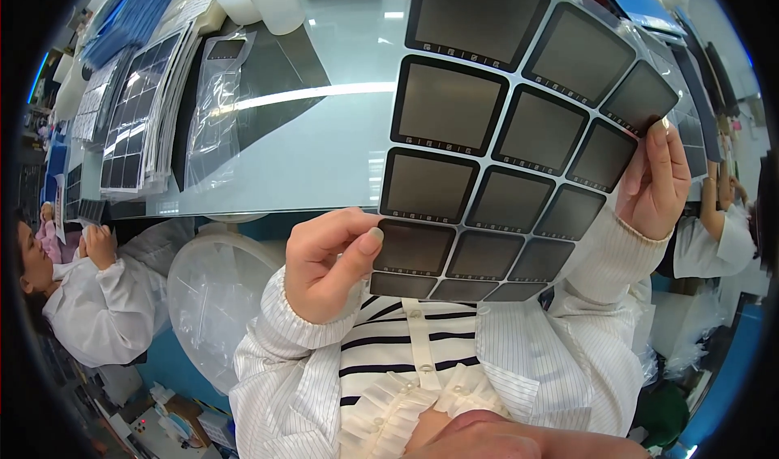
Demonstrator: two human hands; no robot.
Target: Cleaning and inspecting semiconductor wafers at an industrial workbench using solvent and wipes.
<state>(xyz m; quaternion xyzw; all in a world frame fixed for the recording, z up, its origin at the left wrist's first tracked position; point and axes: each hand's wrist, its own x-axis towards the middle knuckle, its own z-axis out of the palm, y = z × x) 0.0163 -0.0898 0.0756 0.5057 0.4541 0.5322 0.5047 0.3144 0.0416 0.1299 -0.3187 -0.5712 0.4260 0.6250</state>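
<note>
Both my hands hold up a large sheet of dark rectangular panels [450, 105], tilted above the table's front edge. Its panels are grey, framed in black with small marks along one side, and set in rows on a pale backing. My left hand [329, 264] pinches the sheet's left edge near its lower corner, thumb on the panel side. On the opposite edge, higher up, my right hand [661, 175] grips the sheet between thumb and curled fingers. The sheet's upper end runs out of view at the top.
On the glossy table [316, 155] lie a stack of similar sheets [142, 118], a clear plastic bag [215, 118] and blue sheets [134, 17]. A white container [272, 1] stands behind. Below the table edge is a round lined bin [215, 297]. Co-workers sit at left [114, 305] and right [714, 240].
</note>
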